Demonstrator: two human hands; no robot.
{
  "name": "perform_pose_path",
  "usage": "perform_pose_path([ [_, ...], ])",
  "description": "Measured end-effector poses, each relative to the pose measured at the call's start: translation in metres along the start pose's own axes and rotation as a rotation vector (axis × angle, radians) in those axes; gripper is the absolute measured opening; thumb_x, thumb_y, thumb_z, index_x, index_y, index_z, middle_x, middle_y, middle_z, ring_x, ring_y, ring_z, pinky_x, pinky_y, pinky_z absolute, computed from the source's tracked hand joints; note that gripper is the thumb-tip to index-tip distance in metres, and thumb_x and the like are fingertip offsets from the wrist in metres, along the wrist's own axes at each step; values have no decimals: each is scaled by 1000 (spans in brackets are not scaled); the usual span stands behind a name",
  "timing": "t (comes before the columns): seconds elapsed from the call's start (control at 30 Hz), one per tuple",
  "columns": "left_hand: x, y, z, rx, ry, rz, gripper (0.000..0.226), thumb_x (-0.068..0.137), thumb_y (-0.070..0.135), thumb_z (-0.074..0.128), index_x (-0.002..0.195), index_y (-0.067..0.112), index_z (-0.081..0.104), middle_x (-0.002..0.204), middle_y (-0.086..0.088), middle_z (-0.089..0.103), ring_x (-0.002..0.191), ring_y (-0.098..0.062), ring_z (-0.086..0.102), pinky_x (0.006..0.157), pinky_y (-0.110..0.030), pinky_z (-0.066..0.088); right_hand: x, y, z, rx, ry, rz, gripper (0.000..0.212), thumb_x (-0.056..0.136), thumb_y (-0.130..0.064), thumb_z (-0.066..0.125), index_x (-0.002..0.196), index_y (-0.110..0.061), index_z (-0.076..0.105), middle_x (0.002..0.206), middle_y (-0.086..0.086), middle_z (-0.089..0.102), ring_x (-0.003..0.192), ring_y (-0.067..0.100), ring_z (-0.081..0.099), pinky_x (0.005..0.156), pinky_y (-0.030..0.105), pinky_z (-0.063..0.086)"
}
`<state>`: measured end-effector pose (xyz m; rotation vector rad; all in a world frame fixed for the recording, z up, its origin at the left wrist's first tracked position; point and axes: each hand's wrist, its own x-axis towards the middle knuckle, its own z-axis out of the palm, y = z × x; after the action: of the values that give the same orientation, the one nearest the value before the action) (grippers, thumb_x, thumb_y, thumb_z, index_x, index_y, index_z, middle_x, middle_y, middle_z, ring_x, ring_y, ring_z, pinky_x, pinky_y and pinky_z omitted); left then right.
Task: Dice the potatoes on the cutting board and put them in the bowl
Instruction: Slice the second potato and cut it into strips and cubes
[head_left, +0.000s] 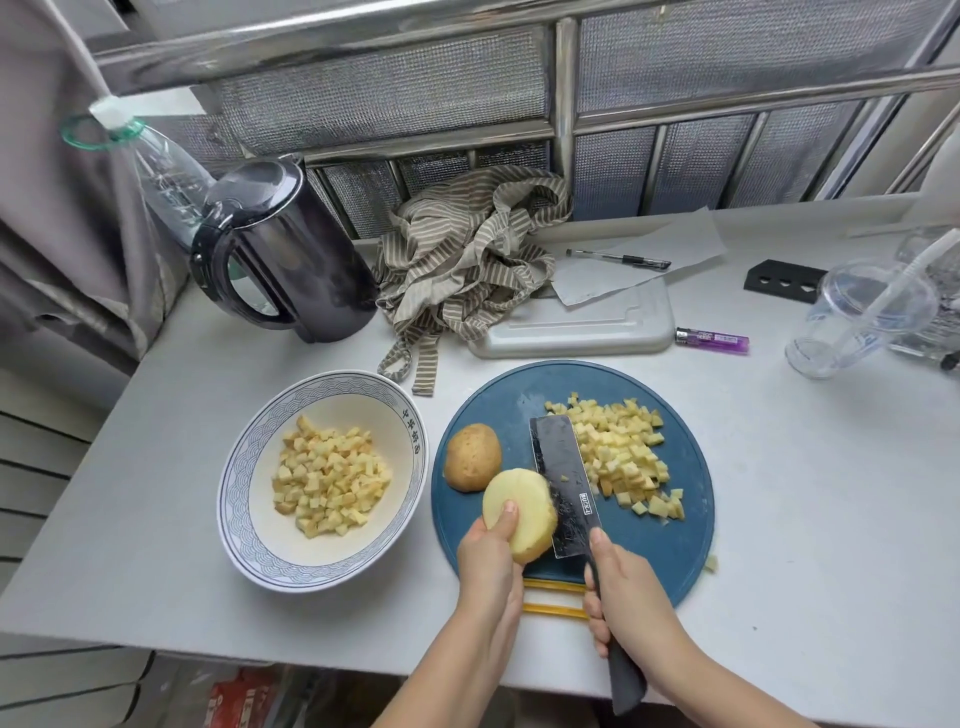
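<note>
A round blue cutting board (675, 551) lies on the white counter. My left hand (491, 564) grips a potato half (524, 506) at the board's near left, cut face turned up toward me. My right hand (621, 597) holds a dark cleaver (566, 480) by its handle, the blade resting against the right side of that half. Another potato half (472, 456) lies skin up just behind. A heap of potato dice (621, 452) covers the board's right part. The white bowl (239, 493) to the left holds more dice (327, 475).
A black kettle (285, 249) and plastic bottle (166, 171) stand at back left. A striped cloth (467, 260), a white tray (576, 327) with paper and pen, a purple lighter (711, 340) and a plastic cup (857, 317) sit behind the board. Yellow chopsticks (553, 597) lie near the front edge.
</note>
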<state>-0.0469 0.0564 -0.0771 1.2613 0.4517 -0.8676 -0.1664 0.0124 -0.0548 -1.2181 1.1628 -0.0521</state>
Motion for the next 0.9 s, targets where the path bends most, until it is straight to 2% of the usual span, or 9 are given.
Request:
perform_pose_path([
  [0.17,-1,10,-1,-24,-76,2,15,94,2,52,107,-2,57,91,-18,65,73,-22,65,57,-28,57,0,-16,-10,-7,-57,-4,45,104,-41,30,75,-8,40,49,4,37,34,17,33,36,25,36],
  [0.3,-4,16,5,-35,-122,83,19,93,3,52,112,1,58,96,-15,68,82,-23,65,67,-31,57,-1,-21,-7,21,-48,-23,47,103,-43,31,75,-8,42,48,3,38,35,17,35,37,25,37],
  [0.4,-8,19,10,-24,-116,140,18,93,2,52,110,3,59,95,-12,68,81,-20,65,71,-31,55,-4,-22,-1,55,-36,-41,48,103,-45,31,73,-8,42,48,3,38,37,18,35,37,26,37],
  [0.63,-11,33,8,-7,-166,43,17,93,0,51,108,0,60,93,-15,69,71,-18,70,53,-29,56,-2,-27,-11,-13,-72,-69,48,102,-45,30,75,-8,42,50,5,38,35,16,35,36,25,37],
  [0.77,-13,38,9,2,-190,38,17,94,2,51,108,1,60,94,-14,69,76,-20,69,56,-29,57,0,-37,-19,-38,-111,-54,48,101,-48,31,74,-10,40,52,6,38,35,16,33,37,24,35],
  [0.9,-18,41,19,-16,-181,114,17,94,1,51,107,7,60,94,-9,70,77,-16,69,59,-27,57,-4,-42,-16,32,-90,-62,48,101,-48,32,74,-9,41,49,5,39,34,17,34,37,25,36],
])
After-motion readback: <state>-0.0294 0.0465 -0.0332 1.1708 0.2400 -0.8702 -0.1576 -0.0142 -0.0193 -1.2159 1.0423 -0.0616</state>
